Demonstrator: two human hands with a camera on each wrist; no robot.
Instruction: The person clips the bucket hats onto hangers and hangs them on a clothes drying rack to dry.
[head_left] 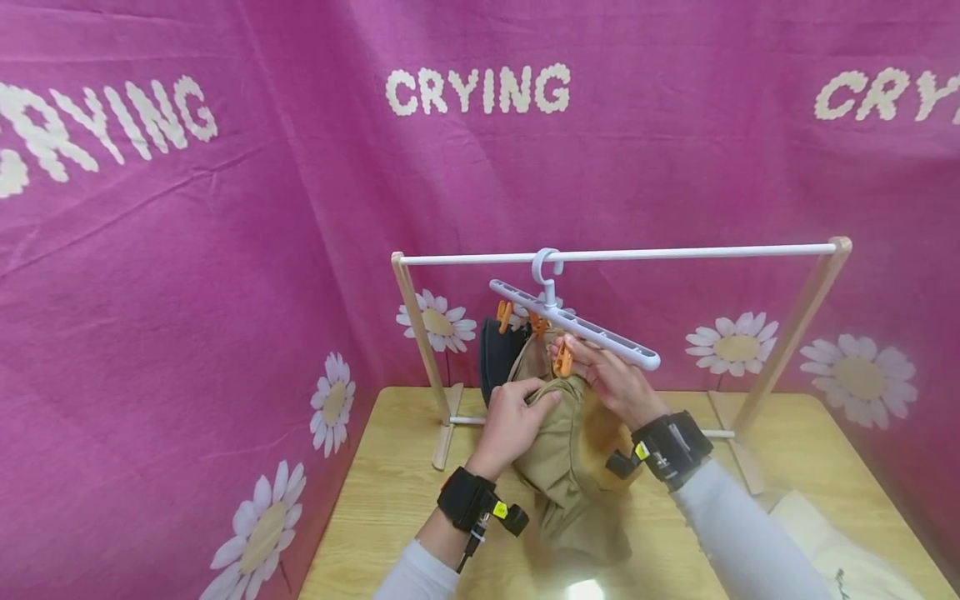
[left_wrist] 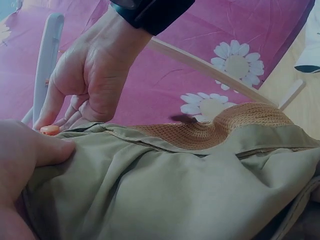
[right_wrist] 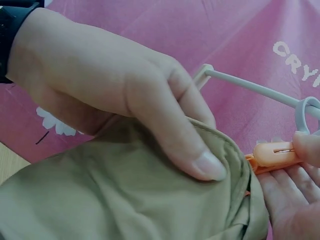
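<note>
A khaki cloth piece (head_left: 558,467) with brown mesh (left_wrist: 255,117) on its inner side hangs in folds beneath a pale grey hanger (head_left: 603,335). My left hand (head_left: 512,421) pinches its upper edge, thumb on the near face in the right wrist view. Right at that edge, my right hand (head_left: 618,379) pinches an orange clothespin (right_wrist: 275,155) between thumb and fingers. The clothespin's tips overlap the cloth edge. Farther along the hanger, another orange clothespin (head_left: 504,315) holds a dark item (head_left: 495,358), partly hidden behind the khaki cloth.
The hanger hooks over the white bar (head_left: 697,252) of a small wooden-legged rack (head_left: 795,325) on the wood-grain table (head_left: 375,508). An off-white cloth (head_left: 832,546) lies at the right front, beside my right forearm. Pink printed fabric (head_left: 480,175) surrounds the table.
</note>
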